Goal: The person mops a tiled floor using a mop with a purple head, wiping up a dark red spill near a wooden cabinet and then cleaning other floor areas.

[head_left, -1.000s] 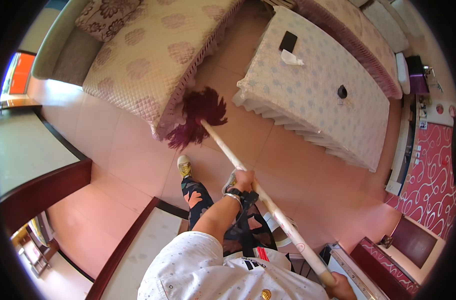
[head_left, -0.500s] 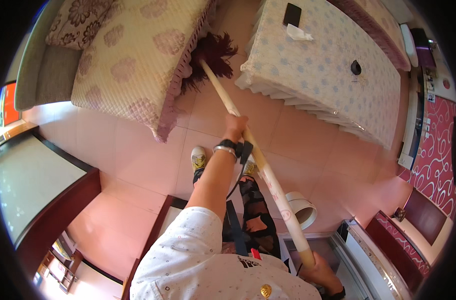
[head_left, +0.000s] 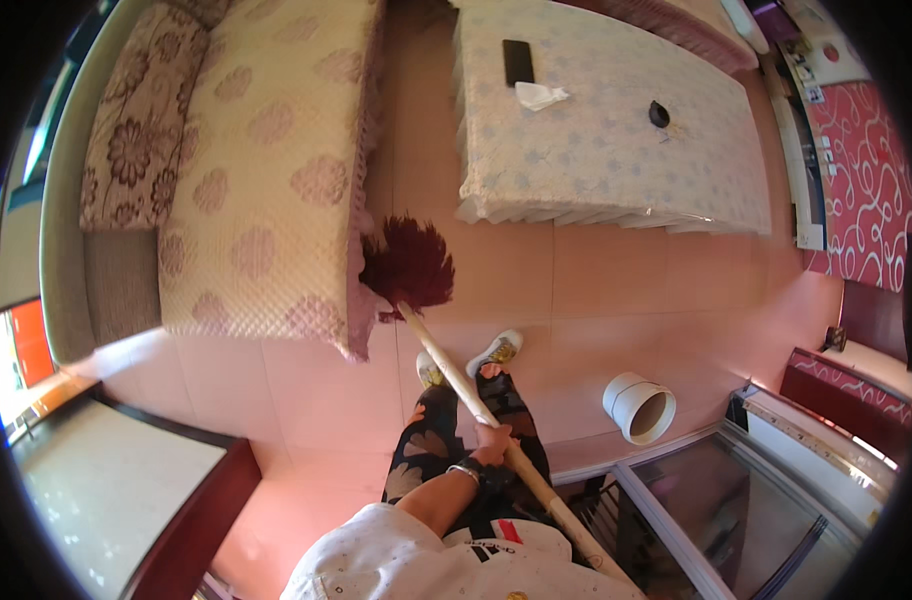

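Note:
A mop with dark red strands (head_left: 412, 262) lies on the floor against the skirt of the sofa cover. Its long pale wooden handle (head_left: 446, 366) runs slantwise back to my body, past my legs. Around the middle of that handle my left hand (head_left: 492, 444) is closed, with a dark band and a bracelet at the wrist. The handle's near end leaves the picture at the lower edge. My right hand is out of sight.
Left stands a sofa with a quilted floral cover (head_left: 251, 200). Ahead, a cloth-covered table (head_left: 596, 150) bears a phone (head_left: 518, 63), a tissue (head_left: 541, 96) and a small black object (head_left: 659, 114). A white bucket (head_left: 639, 408) is right of my feet, near a glass-topped cabinet (head_left: 696, 490).
The mop head has come back toward me along the sofa's edge. My left hand has drawn nearer my body with the handle, and my right hand has left the picture.

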Motion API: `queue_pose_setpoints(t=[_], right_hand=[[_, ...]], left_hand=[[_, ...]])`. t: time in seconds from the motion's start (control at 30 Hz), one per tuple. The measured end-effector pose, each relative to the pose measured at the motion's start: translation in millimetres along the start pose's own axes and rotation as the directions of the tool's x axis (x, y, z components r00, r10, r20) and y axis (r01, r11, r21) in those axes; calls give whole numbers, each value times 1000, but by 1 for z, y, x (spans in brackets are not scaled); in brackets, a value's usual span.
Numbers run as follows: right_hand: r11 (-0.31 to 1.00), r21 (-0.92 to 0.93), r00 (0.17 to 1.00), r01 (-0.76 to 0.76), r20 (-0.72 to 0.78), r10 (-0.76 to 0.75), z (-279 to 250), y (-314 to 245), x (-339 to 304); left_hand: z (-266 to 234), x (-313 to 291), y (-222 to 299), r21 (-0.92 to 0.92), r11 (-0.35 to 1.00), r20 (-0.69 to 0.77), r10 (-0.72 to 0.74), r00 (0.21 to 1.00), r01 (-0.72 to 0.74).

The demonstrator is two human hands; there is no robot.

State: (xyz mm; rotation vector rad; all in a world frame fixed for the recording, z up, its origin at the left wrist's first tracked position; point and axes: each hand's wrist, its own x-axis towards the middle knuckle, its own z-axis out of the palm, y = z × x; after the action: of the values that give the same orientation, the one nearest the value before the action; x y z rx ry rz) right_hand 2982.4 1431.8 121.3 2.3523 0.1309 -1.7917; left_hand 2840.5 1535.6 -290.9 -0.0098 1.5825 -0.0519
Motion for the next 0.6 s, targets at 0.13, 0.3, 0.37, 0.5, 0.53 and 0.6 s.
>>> queue_pose_setpoints(t=[0.13,0.3,0.37,0.5,0.53,0.6], right_hand=[[996,83,1000,29,-2,-29,24,-3,26],[975,158,986,153,35,-161,32,-33,77],[956,187,971,227,39,-238,30,-49,95],[882,301,913,362,77,-401,8,-91,135],[883,408,928,233,179,-328,-5,-110,144],[827,560,878,-57,422,-225,-26,-151,152]], left_hand=[[-7,4,61,210,977,47,24,999,-33],[-6,53,179,219,964,0,156,988,-153],[14,44,246,222,949,-3,228,974,-222],[60,7,328,146,864,0,487,873,-482],[66,6,335,150,860,0,493,870,-488],[73,6,344,162,844,36,512,858,-511]])
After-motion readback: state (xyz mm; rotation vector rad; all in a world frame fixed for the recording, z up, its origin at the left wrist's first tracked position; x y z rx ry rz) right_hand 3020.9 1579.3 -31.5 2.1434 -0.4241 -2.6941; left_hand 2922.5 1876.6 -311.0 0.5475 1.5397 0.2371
